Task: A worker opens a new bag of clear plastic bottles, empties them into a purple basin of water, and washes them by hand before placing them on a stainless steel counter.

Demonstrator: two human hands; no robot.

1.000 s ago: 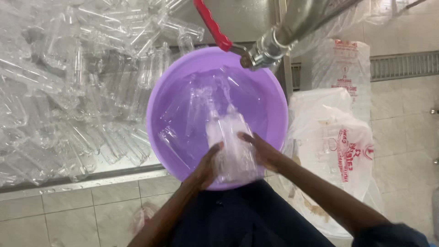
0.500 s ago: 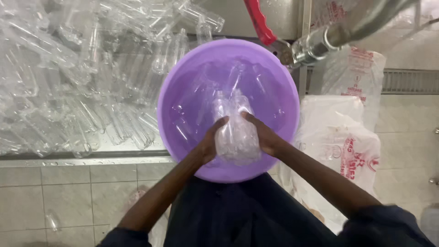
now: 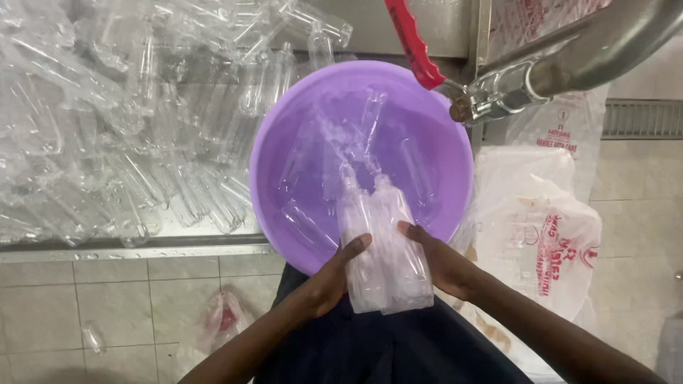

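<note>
Two clear plastic bottles (image 3: 384, 249) lie pressed side by side — necks pointing away into the purple basin (image 3: 277, 142), bases toward the person over its near rim. They are transparent, wet-looking and uncapped as far as can be told. The left hand (image 3: 333, 279) cups one side, the right hand (image 3: 442, 264) the other — both touching them.

Bottle-washing workshop: heaped clear bottles (image 3: 121, 128), tiled floor (image 3: 107, 306).

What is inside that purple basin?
The purple basin holds several clear plastic bottles lying on their sides. The left hand and right hand grip two more bottles over the near rim, which hide that rim and the basin bottom below.
</note>
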